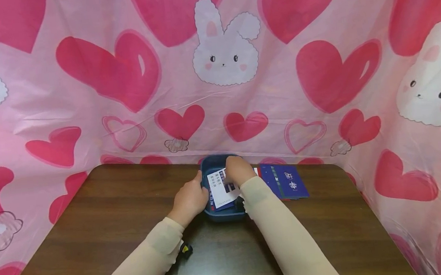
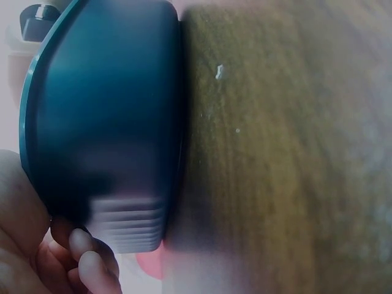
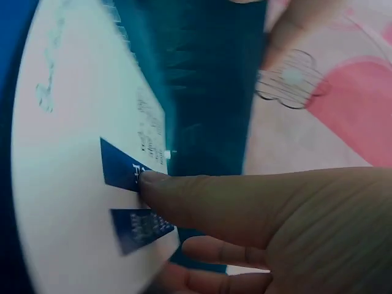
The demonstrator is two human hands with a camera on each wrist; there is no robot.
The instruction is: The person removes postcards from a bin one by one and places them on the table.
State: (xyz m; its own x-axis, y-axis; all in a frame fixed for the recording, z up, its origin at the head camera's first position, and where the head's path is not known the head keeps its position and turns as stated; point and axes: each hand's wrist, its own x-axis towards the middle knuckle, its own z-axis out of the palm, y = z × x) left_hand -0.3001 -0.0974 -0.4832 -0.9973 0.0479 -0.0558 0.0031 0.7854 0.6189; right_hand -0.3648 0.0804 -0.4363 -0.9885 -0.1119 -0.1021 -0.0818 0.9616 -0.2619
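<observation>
A dark blue plastic bin stands near the table's back edge. My left hand grips its left rim; in the left wrist view the fingers curl under the rim outside the wall. My right hand is over the bin's right side and pinches a white printed card with dark blue blocks on it. The right wrist view shows the thumb flat on the card's face, with other fingers behind it. Under the card, a blue printed sheet lies in the bin, mostly hidden.
Blue printed booklets lie on the table right of the bin, partly behind the right arm. The brown wooden table meets a pink curtain with hearts and rabbits at its back and sides. A small black device sits at the left wrist.
</observation>
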